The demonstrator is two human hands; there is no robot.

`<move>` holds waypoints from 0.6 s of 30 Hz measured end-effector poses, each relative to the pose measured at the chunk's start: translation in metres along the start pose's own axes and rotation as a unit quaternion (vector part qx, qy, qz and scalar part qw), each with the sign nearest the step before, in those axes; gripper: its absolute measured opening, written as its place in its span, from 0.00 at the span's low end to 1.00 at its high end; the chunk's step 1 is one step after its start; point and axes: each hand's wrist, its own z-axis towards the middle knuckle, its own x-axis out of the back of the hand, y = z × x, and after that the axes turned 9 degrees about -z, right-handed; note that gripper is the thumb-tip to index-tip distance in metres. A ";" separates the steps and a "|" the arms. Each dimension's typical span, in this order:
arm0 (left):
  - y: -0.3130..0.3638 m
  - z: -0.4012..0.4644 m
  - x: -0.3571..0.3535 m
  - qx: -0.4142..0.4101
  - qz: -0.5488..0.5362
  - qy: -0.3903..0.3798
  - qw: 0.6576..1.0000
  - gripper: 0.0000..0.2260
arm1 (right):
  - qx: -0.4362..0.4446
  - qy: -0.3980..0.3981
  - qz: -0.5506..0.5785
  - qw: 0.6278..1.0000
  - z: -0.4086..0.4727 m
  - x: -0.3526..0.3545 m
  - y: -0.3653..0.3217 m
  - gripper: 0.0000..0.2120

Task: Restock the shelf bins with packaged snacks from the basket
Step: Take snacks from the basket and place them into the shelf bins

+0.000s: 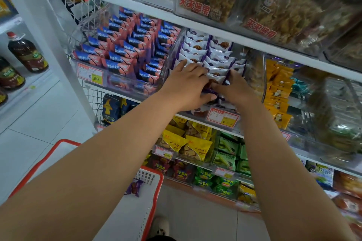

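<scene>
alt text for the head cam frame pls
Both hands, left and right, press into a clear shelf bin of white-and-purple snack packets, fingers among the front packets. Below sits a red-rimmed white basket holding one purple packet.

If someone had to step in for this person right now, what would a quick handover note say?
Left hand: fingers spread flat on the white-and-purple snack packs at the front of the clear bin, pressing them.
Right hand: fingers curled round the front packs on the bin's right side.
Basket: red and white, on the floor below the left arm; one purple snack pack shows inside, and the arm hides the rest.
Done: the bin holds two rows of packs.
Left: settle the front packs, then fetch what remains in the basket.
</scene>
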 end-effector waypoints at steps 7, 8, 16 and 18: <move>-0.004 -0.003 -0.003 -0.002 -0.034 0.007 0.999 0.29 | -0.097 0.089 0.185 0.974 0.011 0.003 -0.018 0.12; -0.004 -0.003 -0.004 -0.002 -0.039 0.007 0.999 0.29 | -0.113 0.081 0.209 0.968 0.010 0.001 -0.025 0.13; -0.004 -0.008 -0.006 0.011 -0.083 0.008 0.996 0.29 | -0.172 0.087 0.221 0.956 0.017 -0.003 -0.024 0.20; -0.003 -0.008 -0.006 0.012 -0.083 0.007 0.996 0.29 | -0.177 0.101 0.245 0.948 0.018 -0.002 -0.026 0.22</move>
